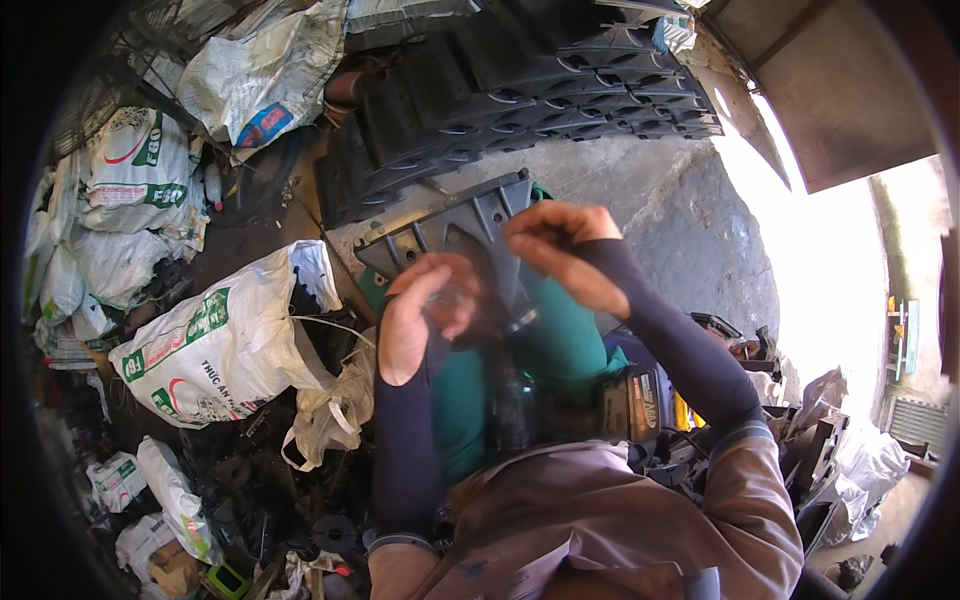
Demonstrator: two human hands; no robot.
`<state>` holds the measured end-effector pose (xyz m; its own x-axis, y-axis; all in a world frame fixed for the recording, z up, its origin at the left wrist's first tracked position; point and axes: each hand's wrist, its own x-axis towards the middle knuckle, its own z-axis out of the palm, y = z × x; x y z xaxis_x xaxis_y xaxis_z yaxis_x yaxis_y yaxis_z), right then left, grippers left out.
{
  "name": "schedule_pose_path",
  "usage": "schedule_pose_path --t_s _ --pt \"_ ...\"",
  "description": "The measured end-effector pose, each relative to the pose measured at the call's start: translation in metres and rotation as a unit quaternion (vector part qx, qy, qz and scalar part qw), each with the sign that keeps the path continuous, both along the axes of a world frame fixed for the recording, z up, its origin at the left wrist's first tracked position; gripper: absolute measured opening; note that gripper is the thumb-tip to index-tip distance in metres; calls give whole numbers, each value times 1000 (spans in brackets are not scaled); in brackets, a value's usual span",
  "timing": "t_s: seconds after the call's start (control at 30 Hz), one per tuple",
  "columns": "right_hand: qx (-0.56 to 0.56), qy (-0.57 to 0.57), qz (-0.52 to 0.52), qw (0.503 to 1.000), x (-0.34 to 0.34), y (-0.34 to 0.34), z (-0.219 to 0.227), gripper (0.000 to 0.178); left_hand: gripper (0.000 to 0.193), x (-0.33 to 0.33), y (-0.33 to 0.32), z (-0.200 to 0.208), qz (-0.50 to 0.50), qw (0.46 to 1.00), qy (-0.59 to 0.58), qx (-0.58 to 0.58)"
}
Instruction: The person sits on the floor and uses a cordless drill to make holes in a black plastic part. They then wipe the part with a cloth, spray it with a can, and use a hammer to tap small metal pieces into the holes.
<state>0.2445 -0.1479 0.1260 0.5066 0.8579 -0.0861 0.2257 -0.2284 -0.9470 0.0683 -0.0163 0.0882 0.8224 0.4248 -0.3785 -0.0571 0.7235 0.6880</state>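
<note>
My right hand (568, 248) is raised over the right end of a black ribbed plastic part (455, 228). Its fingers are curled together, and anything in them is hidden. Lower and further left is my left hand (428, 305), its fingers bent and smeared by motion, so its grip is unclear. A dark round blur lies beside it, too smeared to name. The black part lies beyond my green-trousered knees, with ribs and holes on its face. Between my legs stands a dark upright object (512, 400), partly see-through or shiny and hard to make out.
Black moulded plastic parts (500, 100) are stacked at the back. A white printed sack (225, 340) lies at the left, its open mouth showing black pieces. By my right thigh sits a black block like a tool battery (632, 405). Full sacks (140, 185) crowd the far left.
</note>
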Motion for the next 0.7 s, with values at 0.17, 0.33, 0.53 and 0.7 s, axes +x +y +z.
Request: schedule_pose_path --t_s 0.17,0.33,0.53,0.7 --pt "-72 156 -5 985 31 -24 -27 11 24 -9 18 -6 55 998 10 32" --pt "-65 183 -20 981 28 -32 -52 9 16 -10 17 -12 54 997 29 53" --pt "-133 127 23 983 30 -26 -38 11 11 -8 11 -19 77 994 15 81" --pt "-108 219 -9 970 31 -18 -44 15 16 -4 5 -26 91 986 11 139"
